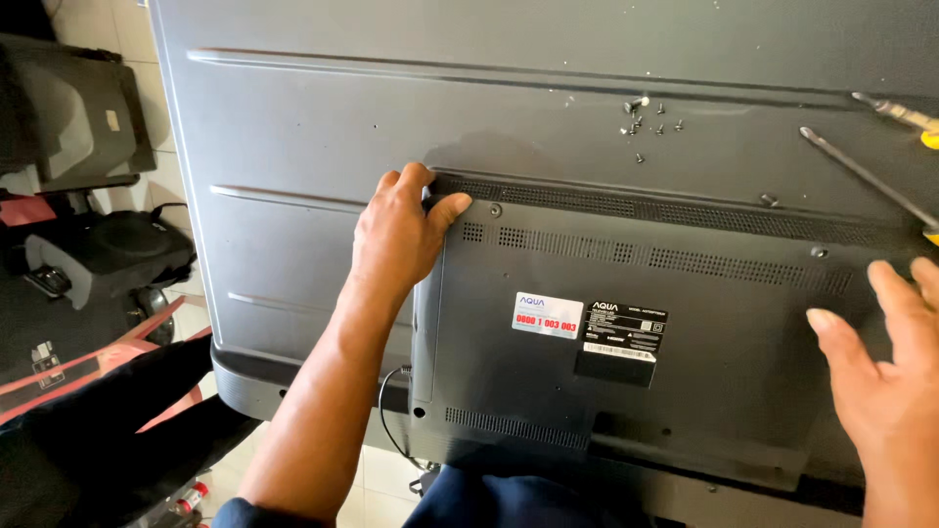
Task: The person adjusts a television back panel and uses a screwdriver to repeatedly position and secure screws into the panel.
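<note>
A flat television lies face down, its grey metal back panel [293, 127] facing up. A dark plastic rear cover [548, 372] with vent slots and two stickers sits on its lower half. My left hand [401, 230] grips the cover's upper left corner, fingers curled over the edge. My right hand [880, 362] hovers at the cover's right side, fingers spread, holding nothing. Several small loose screws [646, 119] lie on the metal panel above the cover.
Two screwdrivers [866, 176] with yellow handles rest on the panel at the upper right. Dark electronic casings [78, 108] and a black unit [108, 254] stand on the tiled floor to the left. A thin black cable [386, 411] hangs below the television's edge.
</note>
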